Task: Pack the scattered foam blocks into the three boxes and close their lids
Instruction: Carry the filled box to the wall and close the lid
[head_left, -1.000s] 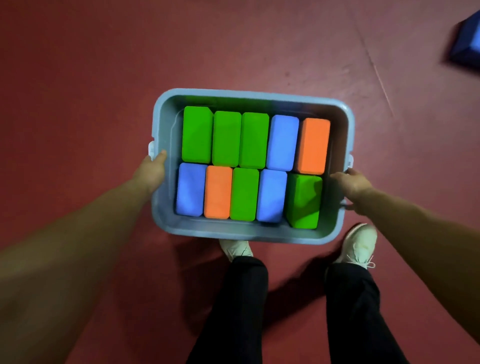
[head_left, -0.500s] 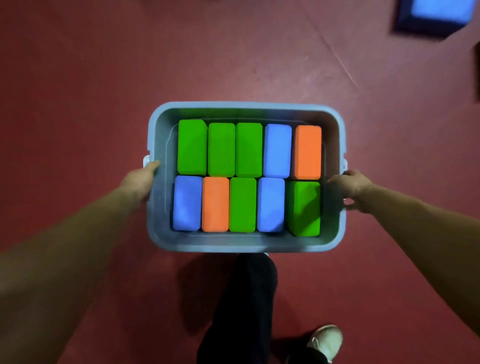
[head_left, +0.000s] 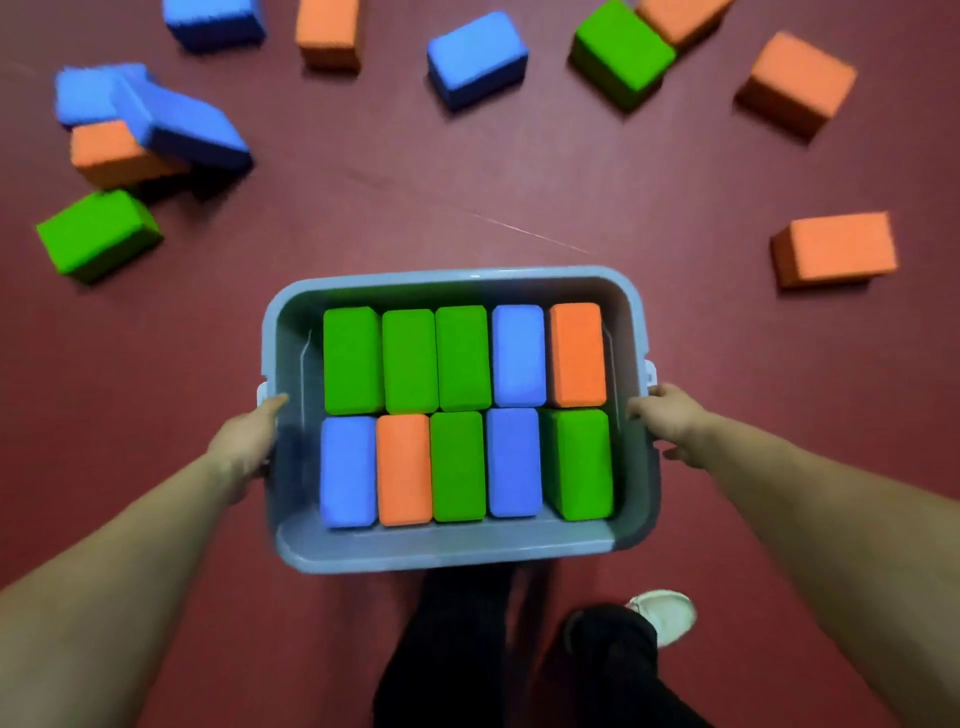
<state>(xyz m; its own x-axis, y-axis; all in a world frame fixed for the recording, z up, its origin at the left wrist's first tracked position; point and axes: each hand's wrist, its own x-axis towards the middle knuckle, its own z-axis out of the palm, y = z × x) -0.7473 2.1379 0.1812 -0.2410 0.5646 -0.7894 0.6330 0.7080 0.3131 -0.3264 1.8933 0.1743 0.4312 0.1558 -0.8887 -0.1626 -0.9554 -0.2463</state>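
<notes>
**Full box held level at both ends**

The person holds a grey-blue plastic box (head_left: 457, 553) by its two short ends. The left hand (head_left: 249, 441) grips the left rim, thumb lying along the top edge. Its other fingers are hidden beneath the lip. The right hand (head_left: 670, 421) grips the right rim at the matching spot, fingers curled round the outer edge. Taking the box at opposite ends, about midway along each, seems meant to balance the load and hold it level. That way nothing slides or tips out of the open top.

Inside, ten foam blocks (head_left: 460, 358) are set on edge in two rows of five, pressed side by side with almost no gap. Packed this tightly they cover the bottom, and their tops sit below the rim, which should let a lid lie flat. No lid is in view.

The box hides part of the person's dark trousers (head_left: 467, 649), so it is probably lifted clear of the red floor (head_left: 467, 197) rather than resting on it. Beyond it, loose blocks lie scattered. A green block (head_left: 96, 234) sits at the left, and behind it a tilted blue block (head_left: 182, 122) leans on an orange block (head_left: 111, 153). A lone orange block (head_left: 836, 249) lies at the right. Packing looks only partly done, though this box seems ready to be closed.
</notes>
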